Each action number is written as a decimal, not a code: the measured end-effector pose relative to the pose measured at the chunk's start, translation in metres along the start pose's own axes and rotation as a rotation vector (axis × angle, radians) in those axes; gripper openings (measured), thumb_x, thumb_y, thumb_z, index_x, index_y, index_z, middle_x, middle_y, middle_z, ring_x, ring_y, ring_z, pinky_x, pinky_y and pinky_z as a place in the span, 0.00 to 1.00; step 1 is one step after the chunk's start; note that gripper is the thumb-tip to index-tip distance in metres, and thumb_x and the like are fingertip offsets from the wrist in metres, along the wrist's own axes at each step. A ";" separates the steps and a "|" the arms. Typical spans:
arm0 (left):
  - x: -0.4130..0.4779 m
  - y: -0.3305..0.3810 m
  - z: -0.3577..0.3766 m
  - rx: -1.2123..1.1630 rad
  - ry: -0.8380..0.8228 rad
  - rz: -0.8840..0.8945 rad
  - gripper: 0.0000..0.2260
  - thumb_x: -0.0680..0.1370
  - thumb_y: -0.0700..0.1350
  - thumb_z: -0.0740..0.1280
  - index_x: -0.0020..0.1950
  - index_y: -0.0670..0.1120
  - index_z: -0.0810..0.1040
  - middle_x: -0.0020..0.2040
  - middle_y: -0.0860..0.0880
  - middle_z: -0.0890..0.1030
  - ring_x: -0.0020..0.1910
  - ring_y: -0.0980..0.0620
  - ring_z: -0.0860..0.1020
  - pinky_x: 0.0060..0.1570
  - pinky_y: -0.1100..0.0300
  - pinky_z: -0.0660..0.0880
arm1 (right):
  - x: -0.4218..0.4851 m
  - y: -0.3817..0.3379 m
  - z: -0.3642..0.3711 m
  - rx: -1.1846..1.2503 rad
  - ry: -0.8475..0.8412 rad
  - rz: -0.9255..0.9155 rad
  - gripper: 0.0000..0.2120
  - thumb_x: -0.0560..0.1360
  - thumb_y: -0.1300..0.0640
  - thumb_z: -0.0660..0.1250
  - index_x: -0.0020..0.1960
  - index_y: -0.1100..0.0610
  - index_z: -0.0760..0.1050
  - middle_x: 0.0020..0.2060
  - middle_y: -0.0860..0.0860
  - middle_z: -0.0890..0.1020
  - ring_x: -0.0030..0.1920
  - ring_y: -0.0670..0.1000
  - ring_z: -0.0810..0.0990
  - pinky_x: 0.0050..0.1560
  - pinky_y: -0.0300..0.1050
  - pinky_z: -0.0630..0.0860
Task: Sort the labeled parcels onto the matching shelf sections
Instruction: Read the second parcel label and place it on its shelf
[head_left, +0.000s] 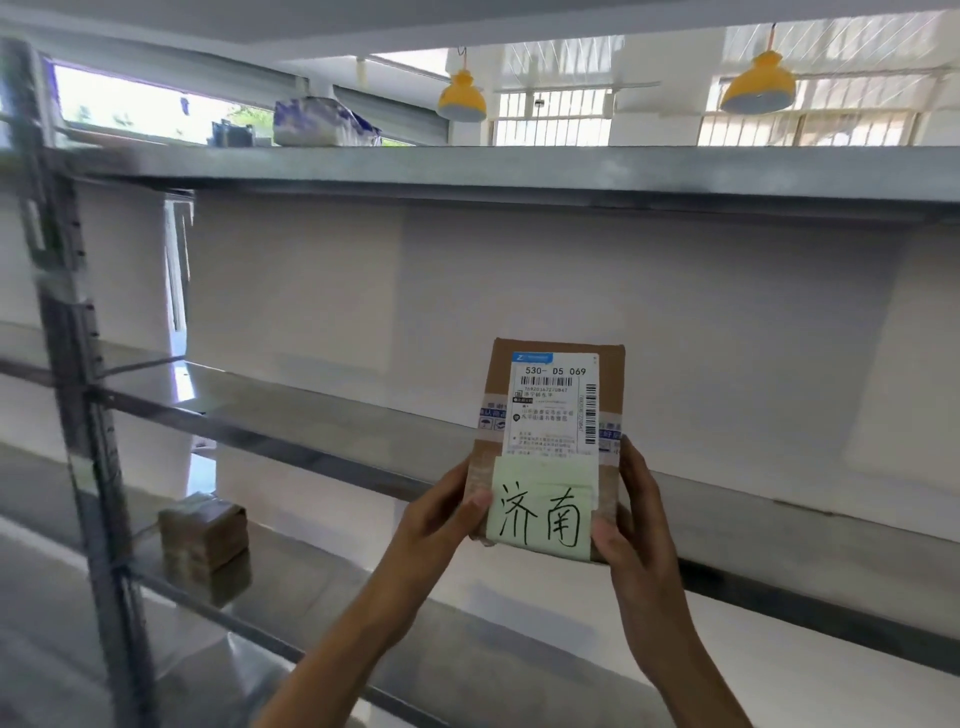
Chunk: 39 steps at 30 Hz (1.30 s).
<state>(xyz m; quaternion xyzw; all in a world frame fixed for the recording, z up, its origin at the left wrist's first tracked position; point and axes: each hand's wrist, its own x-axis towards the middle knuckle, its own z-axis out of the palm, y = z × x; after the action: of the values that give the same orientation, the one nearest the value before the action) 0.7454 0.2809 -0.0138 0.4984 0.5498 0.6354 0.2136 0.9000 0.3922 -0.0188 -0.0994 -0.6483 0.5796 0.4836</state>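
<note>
Step in hand: reading the label. The cardboard parcel (550, 415) is held upright in front of the metal shelf unit (467, 171), face toward the camera, not yet set on any level.
Left hand (441, 514): grips the parcel's lower left edge, thumb pressed on the front beside the note, fingers hidden behind the box.
Right hand (631, 512): grips the lower right edge, thumb on the front corner, fingers wrapped along the side.
Parcel position: in the air, in front of the middle shelf (311, 421), touching no shelf surface.
Handwritten note (540, 512): pale green paper on the lower front, black marker, reads 济南.
Shipping label (553, 405): white, top line reads "530- D5 069"; a barcode below it and another down the right edge; blue logo strip at top, too small to read. Smaller print is illegible.
Tape: bands with blue printing cross the box; the wording cannot be made out.
Other parcels: a taped brown box (205, 535) sits on the lower shelf at left; a blue-and-white bag (317, 122) lies on the top shelf.
Section markers: none visible on the shelves in this view.
Next move, as a judgement: find the section that matches 济南, then carry the parcel there and set it flat.
</note>
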 end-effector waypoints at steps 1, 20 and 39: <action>-0.003 0.001 -0.010 0.004 0.005 0.005 0.16 0.78 0.51 0.58 0.66 0.58 0.71 0.56 0.57 0.82 0.56 0.56 0.80 0.54 0.58 0.79 | 0.002 0.002 0.010 0.002 -0.015 -0.002 0.40 0.61 0.45 0.69 0.71 0.37 0.60 0.60 0.35 0.77 0.62 0.48 0.78 0.47 0.50 0.82; -0.055 -0.010 -0.273 0.112 0.180 0.030 0.10 0.79 0.44 0.57 0.54 0.57 0.74 0.44 0.63 0.84 0.48 0.60 0.83 0.42 0.65 0.79 | 0.008 0.063 0.277 -0.071 -0.167 -0.062 0.38 0.62 0.42 0.67 0.67 0.29 0.55 0.65 0.35 0.70 0.56 0.34 0.78 0.45 0.42 0.82; 0.014 -0.040 -0.405 0.061 0.149 -0.001 0.15 0.76 0.41 0.64 0.63 0.46 0.73 0.57 0.48 0.82 0.56 0.49 0.81 0.49 0.56 0.81 | 0.092 0.108 0.380 -0.003 -0.162 -0.062 0.36 0.61 0.45 0.68 0.67 0.36 0.61 0.68 0.47 0.70 0.56 0.37 0.79 0.40 0.39 0.81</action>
<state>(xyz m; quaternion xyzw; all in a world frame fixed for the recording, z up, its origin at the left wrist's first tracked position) 0.3768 0.1076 -0.0038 0.4559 0.5834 0.6535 0.1574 0.5239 0.2400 -0.0104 -0.0330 -0.6890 0.5695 0.4470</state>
